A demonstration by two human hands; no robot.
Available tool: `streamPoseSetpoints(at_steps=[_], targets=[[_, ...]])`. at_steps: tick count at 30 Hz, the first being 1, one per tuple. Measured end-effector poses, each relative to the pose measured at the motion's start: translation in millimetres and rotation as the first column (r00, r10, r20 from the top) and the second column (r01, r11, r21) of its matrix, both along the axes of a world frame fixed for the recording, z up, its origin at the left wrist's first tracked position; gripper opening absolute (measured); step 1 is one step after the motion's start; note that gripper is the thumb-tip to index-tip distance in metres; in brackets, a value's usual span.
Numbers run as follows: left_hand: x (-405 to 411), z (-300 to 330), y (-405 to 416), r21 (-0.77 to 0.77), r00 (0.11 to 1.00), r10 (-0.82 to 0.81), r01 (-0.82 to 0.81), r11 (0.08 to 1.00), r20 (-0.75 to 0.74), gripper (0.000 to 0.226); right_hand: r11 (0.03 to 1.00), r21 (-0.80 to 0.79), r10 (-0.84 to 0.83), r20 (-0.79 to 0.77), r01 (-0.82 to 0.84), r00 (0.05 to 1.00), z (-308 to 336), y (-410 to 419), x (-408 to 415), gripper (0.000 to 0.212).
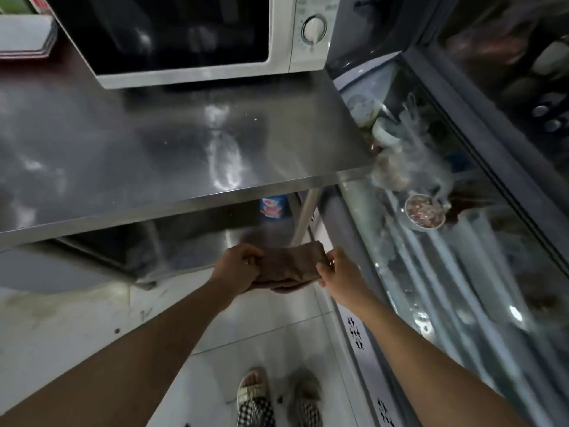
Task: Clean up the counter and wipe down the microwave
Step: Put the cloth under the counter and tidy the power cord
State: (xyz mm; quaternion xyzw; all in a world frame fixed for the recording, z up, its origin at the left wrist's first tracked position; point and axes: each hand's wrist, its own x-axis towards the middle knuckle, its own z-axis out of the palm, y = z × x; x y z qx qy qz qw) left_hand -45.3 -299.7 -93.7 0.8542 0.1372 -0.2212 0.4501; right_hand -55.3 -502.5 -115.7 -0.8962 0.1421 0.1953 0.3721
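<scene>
A folded brown cloth (291,265) hangs in the air in front of the counter's front edge, below its level. My left hand (237,266) grips its left end and my right hand (334,272) pinches its right end. The stainless steel counter (123,155) stretches across the upper half of the view, with a smeared, shiny patch near its middle. At the back of it stands a white microwave (191,35) with a dark glass door and a round dial at the right.
A glass-topped display freezer (462,211) with bowls and containers inside runs along the right. A stack of trays (26,35) sits at the counter's back left. A blue packet (272,206) lies on the lower shelf. My feet stand on the tiled floor below.
</scene>
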Motion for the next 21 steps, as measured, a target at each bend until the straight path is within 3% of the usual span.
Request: streamPoseSetpoints(at_steps=[7,15,21], targets=[[23.9,-91.8,-2.1,0.062,0.994,0.099,-0.101,0.993,0.037,0.032,0.995,0.060,0.083,-0.103,-0.077,0.991,-84.8,-0.1,43.1,0.018],[53.7,-228.4,-2.6,0.106,0.974,0.176,-0.192,0.976,0.143,0.030,0.987,0.021,0.158,-0.021,-0.158,0.987,-212.5,0.9,90.5,0.023],[90.0,-331.7,7.8,0.087,0.949,0.274,-0.290,0.953,0.157,0.027,0.990,0.068,0.119,0.087,-0.125,0.989,-308.6,18.3,127.6,0.013]])
